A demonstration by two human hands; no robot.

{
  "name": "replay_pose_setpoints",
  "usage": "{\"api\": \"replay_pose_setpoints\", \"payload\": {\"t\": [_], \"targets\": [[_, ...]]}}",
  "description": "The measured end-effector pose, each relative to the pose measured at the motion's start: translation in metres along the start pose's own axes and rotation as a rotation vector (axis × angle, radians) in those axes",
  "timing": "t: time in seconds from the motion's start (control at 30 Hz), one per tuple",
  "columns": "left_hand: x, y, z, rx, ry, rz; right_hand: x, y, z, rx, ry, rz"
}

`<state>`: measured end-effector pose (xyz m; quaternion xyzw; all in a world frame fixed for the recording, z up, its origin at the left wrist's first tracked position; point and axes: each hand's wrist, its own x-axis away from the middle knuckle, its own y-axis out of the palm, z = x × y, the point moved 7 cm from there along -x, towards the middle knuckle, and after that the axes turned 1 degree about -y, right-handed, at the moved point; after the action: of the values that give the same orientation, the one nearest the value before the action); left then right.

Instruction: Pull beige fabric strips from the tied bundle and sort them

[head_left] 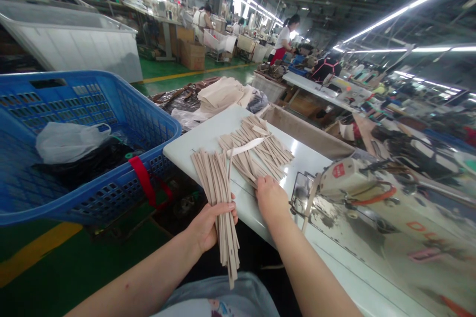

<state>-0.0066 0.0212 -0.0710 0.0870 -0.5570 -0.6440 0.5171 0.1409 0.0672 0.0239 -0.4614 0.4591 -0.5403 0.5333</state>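
My left hand [208, 228] is wrapped around a bundle of beige fabric strips [213, 178], thumb across the front. The bundle fans out at its upper end over the table corner, and its lower ends hang toward my lap. On the white sewing table [193, 137] lies a loose pile of similar strips [266, 143]. A paler, curved strip [249, 146] rests across that pile. At the pile's near edge my right hand [272, 199] has its fingers curled down on the strip ends; its fingertips are partly hidden.
A sewing machine [372, 193] stands on the table to the right. To the left is a blue plastic basket [145, 163] holding bags. Beige fabric pieces [223, 94] are heaped beyond the table, beside a long bin [308, 133]. Other people work farther back.
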Motion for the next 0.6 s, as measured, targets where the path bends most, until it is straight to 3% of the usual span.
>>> {"api": "replay_pose_setpoints", "payload": {"t": [0.23, 0.6], "targets": [[0.002, 0.003, 0.002, -0.018, 0.012, -0.002, 0.016, -0.009, -0.019, 0.081, -0.048, 0.127], [0.000, -0.001, 0.001, -0.068, 0.025, 0.047, 0.022, 0.011, -0.021, 0.035, 0.069, 0.193]]}}
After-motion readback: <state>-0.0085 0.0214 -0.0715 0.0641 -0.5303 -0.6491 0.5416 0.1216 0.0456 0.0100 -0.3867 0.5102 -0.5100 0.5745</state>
